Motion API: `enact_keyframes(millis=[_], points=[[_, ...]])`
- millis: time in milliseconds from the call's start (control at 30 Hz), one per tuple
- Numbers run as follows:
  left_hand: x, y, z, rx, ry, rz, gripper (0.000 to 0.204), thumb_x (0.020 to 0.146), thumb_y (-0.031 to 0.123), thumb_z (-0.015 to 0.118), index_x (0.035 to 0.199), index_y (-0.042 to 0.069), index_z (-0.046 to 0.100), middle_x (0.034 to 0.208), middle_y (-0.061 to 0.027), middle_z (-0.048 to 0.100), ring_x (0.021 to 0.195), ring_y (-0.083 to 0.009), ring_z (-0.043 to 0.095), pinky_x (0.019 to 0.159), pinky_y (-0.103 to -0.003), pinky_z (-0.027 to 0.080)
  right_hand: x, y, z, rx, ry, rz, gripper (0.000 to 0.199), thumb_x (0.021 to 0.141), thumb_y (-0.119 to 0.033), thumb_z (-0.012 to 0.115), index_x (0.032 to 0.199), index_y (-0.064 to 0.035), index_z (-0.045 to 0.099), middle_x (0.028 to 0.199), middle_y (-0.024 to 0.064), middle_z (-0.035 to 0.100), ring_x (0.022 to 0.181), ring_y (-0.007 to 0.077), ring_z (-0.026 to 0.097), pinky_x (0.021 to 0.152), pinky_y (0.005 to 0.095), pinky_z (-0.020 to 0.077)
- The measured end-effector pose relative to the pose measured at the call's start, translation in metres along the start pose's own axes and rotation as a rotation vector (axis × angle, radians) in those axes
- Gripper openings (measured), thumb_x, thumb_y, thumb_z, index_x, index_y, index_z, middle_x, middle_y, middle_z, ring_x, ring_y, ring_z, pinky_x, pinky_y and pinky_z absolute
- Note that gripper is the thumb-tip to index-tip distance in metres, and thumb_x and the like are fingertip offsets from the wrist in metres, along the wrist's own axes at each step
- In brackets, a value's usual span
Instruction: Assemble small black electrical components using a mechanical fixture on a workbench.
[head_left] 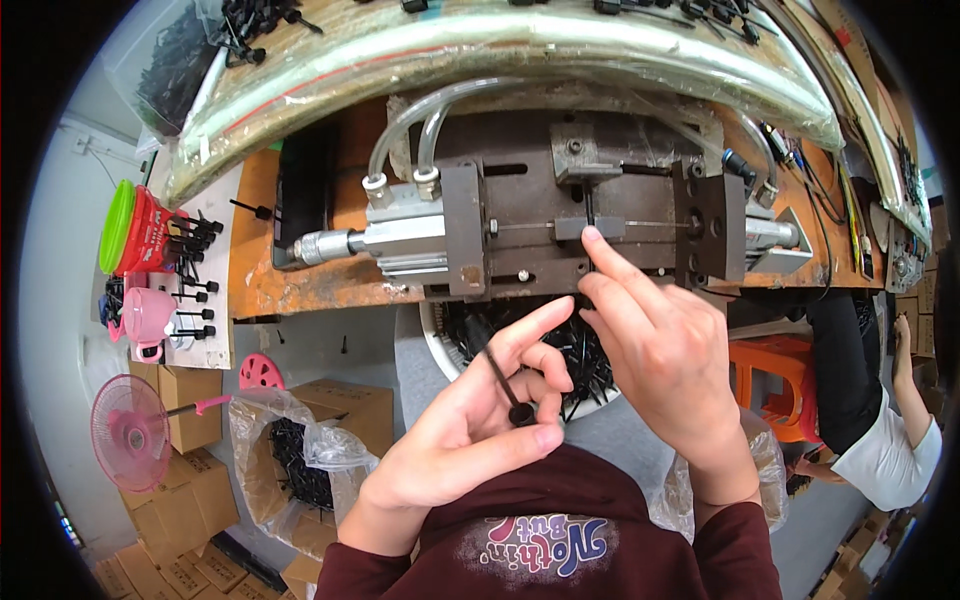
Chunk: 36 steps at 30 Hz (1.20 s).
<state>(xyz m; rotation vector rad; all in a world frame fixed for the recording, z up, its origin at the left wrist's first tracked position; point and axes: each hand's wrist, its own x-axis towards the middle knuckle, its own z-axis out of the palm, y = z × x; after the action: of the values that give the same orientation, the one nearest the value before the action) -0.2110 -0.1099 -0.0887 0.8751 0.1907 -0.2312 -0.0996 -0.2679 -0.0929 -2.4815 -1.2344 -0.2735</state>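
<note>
My left hand (455, 425) is half curled around a thin black rod with a knobbed end (509, 392), its thumb beside the knob. My right hand (668, 355) reaches to the bench fixture with its index finger stretched out. That fingertip touches the small grey clamping block (612, 229), where another thin black rod (590, 200) lies upright in the picture, running toward the metal stop block (586, 160). The right thumb is hidden. Facing the clamping block from the left is a pneumatic cylinder (408, 240), mounted on a dark plate.
Below the bench edge stands a white round basket (432, 335) of black rods. A plastic-lined carton (255, 450) holds more, at left. A pink fan (131, 433), a pink cup (150, 318) and an orange stool (775, 385) are around. Another person (885, 455) is at right.
</note>
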Motion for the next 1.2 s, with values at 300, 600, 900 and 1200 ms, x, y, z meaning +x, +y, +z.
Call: enact_keyframes(millis=[300,600,900,1200], points=[[-0.009,0.012,0.007,0.247,0.214,0.293,0.057,0.086,-0.011,0.052,0.141,-0.009,0.036,0.131,-0.0255,0.052,0.117,-0.034,0.058,0.096,-0.04,0.051,0.025,0.007,-0.031,0.03,-0.011,-0.073,0.031,0.073,-0.017,0.076,0.098,-0.003,0.064,0.106,0.011,0.068,0.078,0.0255,0.067,0.067,0.0356,0.0529],[0.013,0.01,0.0,0.966,0.382,0.781,0.035,0.064,-0.006,0.082,0.097,-0.001,0.071,0.103,-0.0122,0.062,0.079,-0.0137,0.063,0.065,-0.023,0.056,0.155,0.033,-0.084,-0.047,0.379,-0.21,0.022,0.074,-0.009,0.073,0.091,0.0025,0.067,0.087,0.0149,0.069,0.071,0.0239,0.064,0.07,0.034,0.0524],[0.057,-0.018,0.002,1.568,0.34,0.922,0.027,0.066,0.006,0.079,0.09,0.002,0.067,0.124,-0.0138,0.062,0.09,-0.0257,0.067,0.075,-0.033,0.055,0.276,0.021,-0.049,-0.19,-0.09,-0.033,0.048,0.064,-0.028,0.08,0.097,0.0049,0.069,0.099,0.024,0.068,0.098,0.0361,0.065,0.084,0.0399,0.0545],[0.066,-0.016,0.004,1.706,0.275,0.852,0.026,0.068,0.009,0.076,0.09,0.004,0.064,0.129,-0.015,0.06,0.071,-0.0232,0.067,0.065,-0.032,0.053,0.295,0.041,-0.027,-0.323,-0.253,-0.04,0.043,0.05,-0.018,0.073,0.088,0.0019,0.071,0.077,0.0185,0.068,0.076,0.0301,0.068,0.065,0.0364,0.056]])
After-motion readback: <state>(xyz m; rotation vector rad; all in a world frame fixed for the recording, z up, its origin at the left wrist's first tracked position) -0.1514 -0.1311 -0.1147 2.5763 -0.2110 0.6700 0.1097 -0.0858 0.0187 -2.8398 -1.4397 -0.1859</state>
